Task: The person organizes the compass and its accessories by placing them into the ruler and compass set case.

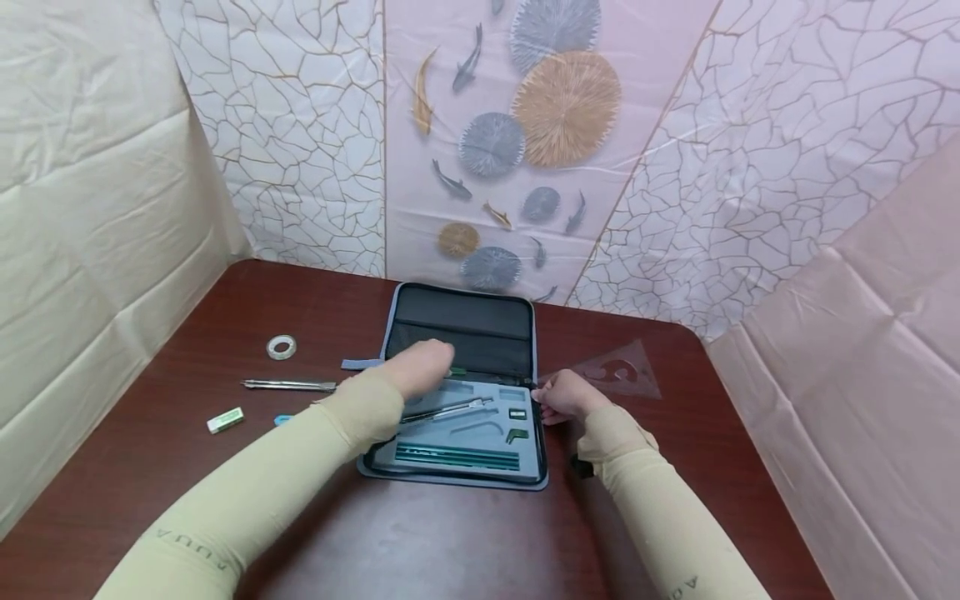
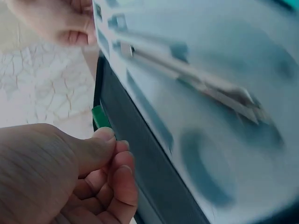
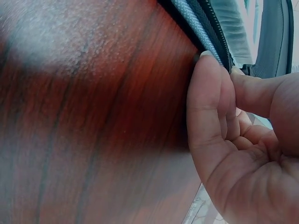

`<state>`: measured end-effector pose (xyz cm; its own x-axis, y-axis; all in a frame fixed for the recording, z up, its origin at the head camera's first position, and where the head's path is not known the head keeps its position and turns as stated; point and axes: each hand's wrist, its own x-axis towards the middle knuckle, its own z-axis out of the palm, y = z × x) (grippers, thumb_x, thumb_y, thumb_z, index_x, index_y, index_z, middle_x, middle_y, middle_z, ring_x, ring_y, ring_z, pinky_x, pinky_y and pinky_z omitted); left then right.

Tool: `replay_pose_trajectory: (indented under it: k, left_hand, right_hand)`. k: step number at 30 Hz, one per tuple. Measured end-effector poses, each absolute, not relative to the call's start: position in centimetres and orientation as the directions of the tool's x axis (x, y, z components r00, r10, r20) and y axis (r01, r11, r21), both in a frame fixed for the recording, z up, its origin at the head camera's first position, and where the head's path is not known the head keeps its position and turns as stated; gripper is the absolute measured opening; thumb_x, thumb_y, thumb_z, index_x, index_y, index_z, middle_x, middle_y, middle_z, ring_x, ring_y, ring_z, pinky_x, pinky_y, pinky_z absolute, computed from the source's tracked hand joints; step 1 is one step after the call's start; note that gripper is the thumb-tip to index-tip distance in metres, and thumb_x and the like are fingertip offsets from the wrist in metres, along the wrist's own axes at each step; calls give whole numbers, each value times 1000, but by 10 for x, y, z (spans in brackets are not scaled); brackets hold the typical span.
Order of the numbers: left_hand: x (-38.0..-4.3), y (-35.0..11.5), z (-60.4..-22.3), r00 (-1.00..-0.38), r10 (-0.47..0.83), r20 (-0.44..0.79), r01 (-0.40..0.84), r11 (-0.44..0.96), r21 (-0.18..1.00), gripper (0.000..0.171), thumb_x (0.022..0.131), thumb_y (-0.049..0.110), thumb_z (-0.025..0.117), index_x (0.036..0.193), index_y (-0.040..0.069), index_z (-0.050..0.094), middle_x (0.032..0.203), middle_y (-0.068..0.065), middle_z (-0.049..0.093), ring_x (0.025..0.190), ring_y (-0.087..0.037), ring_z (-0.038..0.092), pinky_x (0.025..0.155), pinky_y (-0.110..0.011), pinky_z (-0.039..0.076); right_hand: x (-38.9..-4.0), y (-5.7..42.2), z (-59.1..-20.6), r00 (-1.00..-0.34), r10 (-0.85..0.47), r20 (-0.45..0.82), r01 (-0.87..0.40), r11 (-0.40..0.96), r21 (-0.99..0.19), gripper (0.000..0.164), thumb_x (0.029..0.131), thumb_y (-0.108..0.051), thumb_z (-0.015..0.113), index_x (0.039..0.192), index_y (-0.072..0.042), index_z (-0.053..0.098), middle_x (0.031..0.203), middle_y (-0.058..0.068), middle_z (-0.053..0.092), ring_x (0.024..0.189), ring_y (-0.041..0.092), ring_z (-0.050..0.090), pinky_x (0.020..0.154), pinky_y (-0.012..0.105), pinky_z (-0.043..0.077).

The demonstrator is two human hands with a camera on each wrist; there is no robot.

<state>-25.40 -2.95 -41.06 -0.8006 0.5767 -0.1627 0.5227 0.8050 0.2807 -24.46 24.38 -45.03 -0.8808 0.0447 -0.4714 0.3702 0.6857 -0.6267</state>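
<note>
A zippered stationery case (image 1: 461,308) lies unfolded on the table, its dark lid at the back and a pale blue molded tray (image 1: 442,396) in front. My left hand (image 1: 423,367) is over the case's left side; in the left wrist view its thumb and fingers pinch a small green piece (image 2: 100,116), of unclear kind. My right hand (image 1: 567,395) grips the case's right edge near the fold, thumb inside against the zipper (image 3: 216,23). The tray holds a metal compass (image 1: 453,409), dark green pencils (image 1: 457,456), a small sharpener (image 1: 517,413) and a green angular piece (image 1: 517,435).
Left of the case lie a tape roll (image 1: 281,347), a slim silver instrument (image 1: 288,385), an eraser (image 1: 226,420) and a partly hidden blue item (image 1: 282,419). A transparent set square (image 1: 637,375) lies beyond my right hand. Fabric-covered walls enclose the table's back and sides.
</note>
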Motion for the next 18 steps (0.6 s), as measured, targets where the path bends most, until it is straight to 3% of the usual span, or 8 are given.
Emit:
replay_pose_trajectory:
  k: [10, 18]
  left_hand:
    - [-250, 10, -418, -753, 626, -204, 566, 774, 284, 10, 98, 12, 58, 100, 8, 67, 91, -4, 66, 84, -17, 63, 77, -33, 51]
    - [-251, 9, -418, -761, 617, -200, 563, 781, 270, 10, 98, 12, 59, 101, 8, 67, 92, -5, 66, 86, -18, 64, 79, -33, 51]
  right_hand:
    - [-244, 244, -452, -887, 30, -461, 355, 683, -638, 32, 97, -14, 60, 68, -5, 51, 77, 12, 60, 67, 21, 61, 63, 34, 56]
    - [-245, 245, -454, -889, 34, -456, 349, 694, -630, 32, 97, -15, 60, 68, -3, 53, 77, 13, 61, 66, 22, 62, 64, 35, 57]
